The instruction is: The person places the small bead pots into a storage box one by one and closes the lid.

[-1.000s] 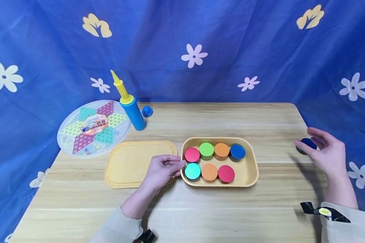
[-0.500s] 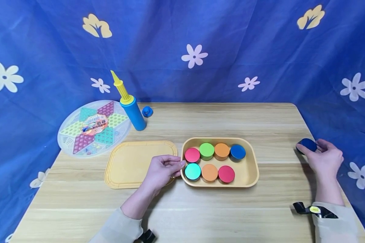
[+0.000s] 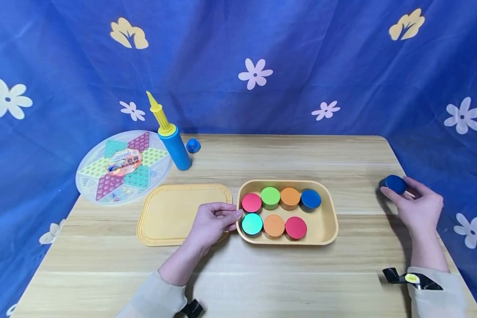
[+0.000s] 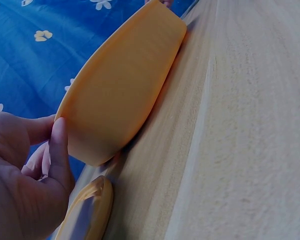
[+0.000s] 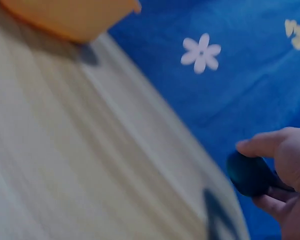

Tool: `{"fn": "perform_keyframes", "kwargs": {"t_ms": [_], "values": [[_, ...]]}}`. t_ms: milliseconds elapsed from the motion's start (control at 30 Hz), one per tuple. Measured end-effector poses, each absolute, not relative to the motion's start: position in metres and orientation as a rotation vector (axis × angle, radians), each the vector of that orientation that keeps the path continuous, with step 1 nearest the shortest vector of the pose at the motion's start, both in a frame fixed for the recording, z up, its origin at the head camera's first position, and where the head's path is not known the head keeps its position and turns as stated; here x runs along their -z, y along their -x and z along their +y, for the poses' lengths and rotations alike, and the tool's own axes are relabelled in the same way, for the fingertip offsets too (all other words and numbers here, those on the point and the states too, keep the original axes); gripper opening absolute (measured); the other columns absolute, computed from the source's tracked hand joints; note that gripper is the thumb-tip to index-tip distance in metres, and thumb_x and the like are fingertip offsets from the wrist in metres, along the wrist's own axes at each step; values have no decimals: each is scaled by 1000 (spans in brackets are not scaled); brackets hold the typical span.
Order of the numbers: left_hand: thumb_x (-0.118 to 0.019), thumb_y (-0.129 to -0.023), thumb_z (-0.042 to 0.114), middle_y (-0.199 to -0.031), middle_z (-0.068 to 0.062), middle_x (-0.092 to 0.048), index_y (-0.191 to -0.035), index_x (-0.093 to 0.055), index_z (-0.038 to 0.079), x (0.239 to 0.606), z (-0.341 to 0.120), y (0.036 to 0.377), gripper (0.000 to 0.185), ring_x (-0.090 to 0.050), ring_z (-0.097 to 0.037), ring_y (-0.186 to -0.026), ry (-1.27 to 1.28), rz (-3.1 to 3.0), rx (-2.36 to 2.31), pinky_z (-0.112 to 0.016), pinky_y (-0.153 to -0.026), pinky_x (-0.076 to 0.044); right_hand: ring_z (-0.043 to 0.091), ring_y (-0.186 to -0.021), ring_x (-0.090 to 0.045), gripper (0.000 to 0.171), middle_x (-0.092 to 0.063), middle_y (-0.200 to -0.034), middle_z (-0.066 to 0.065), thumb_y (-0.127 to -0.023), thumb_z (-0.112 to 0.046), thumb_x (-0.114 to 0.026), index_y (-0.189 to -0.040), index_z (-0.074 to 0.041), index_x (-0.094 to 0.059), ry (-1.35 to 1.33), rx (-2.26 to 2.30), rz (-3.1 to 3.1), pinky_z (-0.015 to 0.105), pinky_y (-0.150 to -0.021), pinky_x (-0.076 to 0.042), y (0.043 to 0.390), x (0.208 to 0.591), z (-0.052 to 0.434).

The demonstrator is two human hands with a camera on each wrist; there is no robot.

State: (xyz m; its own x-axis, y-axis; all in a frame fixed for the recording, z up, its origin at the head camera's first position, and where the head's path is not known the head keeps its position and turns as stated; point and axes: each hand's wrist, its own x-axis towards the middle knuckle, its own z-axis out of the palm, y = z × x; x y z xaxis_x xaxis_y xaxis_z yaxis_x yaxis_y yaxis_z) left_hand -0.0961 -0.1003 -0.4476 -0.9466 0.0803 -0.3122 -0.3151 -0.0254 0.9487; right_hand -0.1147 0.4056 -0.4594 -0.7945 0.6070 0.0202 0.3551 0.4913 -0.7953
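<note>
My left hand (image 3: pixel 212 223) pinches the left end of a yellow plastic box (image 3: pixel 322 225) between thumb and fingers, as the left wrist view also shows at the box's rim. In the box stand several short cylinders in two rows: red, light green, orange and blue (image 3: pixel 311 198) at the back, teal (image 3: pixel 252 224), orange and red in front. At the table's right edge my right hand (image 3: pixel 421 210) grips a dark blue short cylinder (image 3: pixel 395 183) between thumb and fingers. In the right wrist view this cylinder (image 5: pixel 245 175) is tilted and dark.
A flat yellow lid (image 3: pixel 171 214) lies left of the box, partly behind my left hand. A round Chinese checkers board (image 3: pixel 123 168), a blue and yellow hand pump (image 3: pixel 175 148) and a small blue piece (image 3: pixel 192 145) are at the back left. A blue curtain hangs behind.
My right hand has moved left from beyond the table's right edge, bringing the dark blue cylinder slightly left and farther back. The left hand and the box have stayed put.
</note>
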Motion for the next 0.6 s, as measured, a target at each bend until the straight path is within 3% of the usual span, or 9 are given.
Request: {"fn": "perform_keyframes", "kwargs": {"t_ms": [133, 333, 600], "values": [[-83, -90, 0, -91, -15, -74, -110, -74, -9, 449, -100, 96, 24, -73, -15, -75, 243, 1984, -2055, -26, -68, -65, -7, -101, -62, 73, -63, -140, 23, -83, -35, -93, -145, -8, -65, 525, -1215, -2527, 5, -86, -50, 110, 443, 392], [-83, -91, -1, -91, -15, -74, -110, -74, -10, 451, -102, 96, 23, -73, -16, -75, 239, 1978, -2059, -27, -69, -65, -11, -103, -61, 67, -66, -135, 14, -82, -25, -96, -140, -7, -69, 225, -1264, -2579, 5, -88, -50, 108, 420, 369], [-83, -90, -1, -91, -18, -75, -110, -75, -9, 451, -103, 98, 22, -74, -17, -74, 241, 1947, -2063, -28, -69, -66, 1, -107, -67, 62, -68, -126, 3, -75, 0, -96, -132, 0, -72, -138, -1348, -2520, 10, -93, -52, 108, 403, 340]]}}
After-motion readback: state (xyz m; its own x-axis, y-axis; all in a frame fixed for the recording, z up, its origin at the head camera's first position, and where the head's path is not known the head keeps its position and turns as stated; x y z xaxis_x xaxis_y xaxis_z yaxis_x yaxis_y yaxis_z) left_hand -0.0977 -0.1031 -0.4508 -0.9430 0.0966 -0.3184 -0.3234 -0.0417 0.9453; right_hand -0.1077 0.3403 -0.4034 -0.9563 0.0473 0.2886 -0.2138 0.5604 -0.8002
